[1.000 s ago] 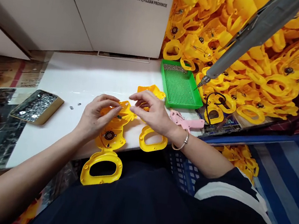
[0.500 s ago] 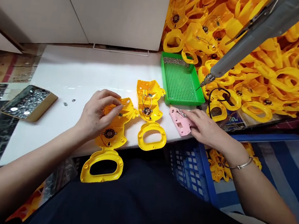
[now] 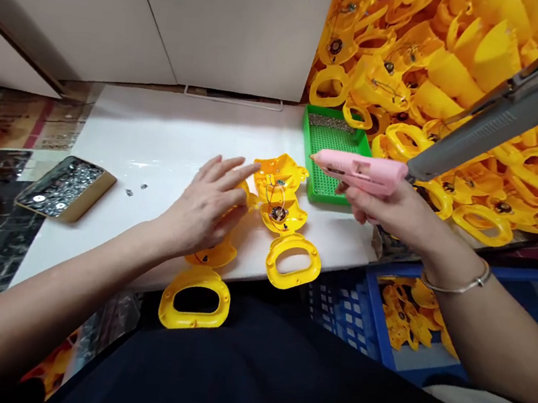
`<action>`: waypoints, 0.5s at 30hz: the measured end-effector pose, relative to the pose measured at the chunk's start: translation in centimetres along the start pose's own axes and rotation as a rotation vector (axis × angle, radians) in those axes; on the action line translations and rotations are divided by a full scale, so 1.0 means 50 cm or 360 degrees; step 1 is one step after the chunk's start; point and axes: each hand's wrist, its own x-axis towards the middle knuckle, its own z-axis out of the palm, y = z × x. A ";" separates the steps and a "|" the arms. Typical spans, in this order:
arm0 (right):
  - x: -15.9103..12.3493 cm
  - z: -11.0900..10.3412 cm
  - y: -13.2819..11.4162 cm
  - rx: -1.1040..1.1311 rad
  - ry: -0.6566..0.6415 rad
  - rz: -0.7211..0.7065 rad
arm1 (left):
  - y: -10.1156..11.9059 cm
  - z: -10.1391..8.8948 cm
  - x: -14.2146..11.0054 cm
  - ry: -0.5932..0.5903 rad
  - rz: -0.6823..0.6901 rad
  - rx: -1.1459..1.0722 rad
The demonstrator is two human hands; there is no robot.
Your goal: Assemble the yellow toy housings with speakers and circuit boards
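Note:
Two yellow plastic shell halves with ring handles lie side by side at the front edge of a white table (image 3: pixel 157 138). My left hand (image 3: pixel 211 203) lies flat, fingers stretched out, on the left shell (image 3: pixel 198 285), its fingertips reaching toward the right shell (image 3: pixel 282 210), which shows wires and a small round part inside. My right hand (image 3: pixel 392 210) grips a pink glue gun (image 3: pixel 357 167), lifted above the table to the right of the right shell, nozzle pointing left.
A green tray (image 3: pixel 329 140) with small screws stands behind the shells. A grey electric screwdriver (image 3: pixel 510 109) hangs at upper right over a big pile of yellow shells (image 3: pixel 470 70). A tin of screws (image 3: pixel 63 188) sits at left; cardboard boxes (image 3: pixel 215 18) stand behind.
My right hand left the shells, reached right to the pink glue gun on the table, then picked it up. My left hand flattened on the left shell.

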 end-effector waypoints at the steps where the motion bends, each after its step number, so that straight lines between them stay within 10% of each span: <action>1: 0.021 0.002 -0.008 -0.0005 -0.0058 0.0034 | 0.003 0.002 0.007 -0.0076 0.0065 0.0029; 15: 0.159 0.014 0.001 -0.0255 -0.0453 0.0326 | 0.006 0.011 0.036 -0.0310 0.0307 0.0107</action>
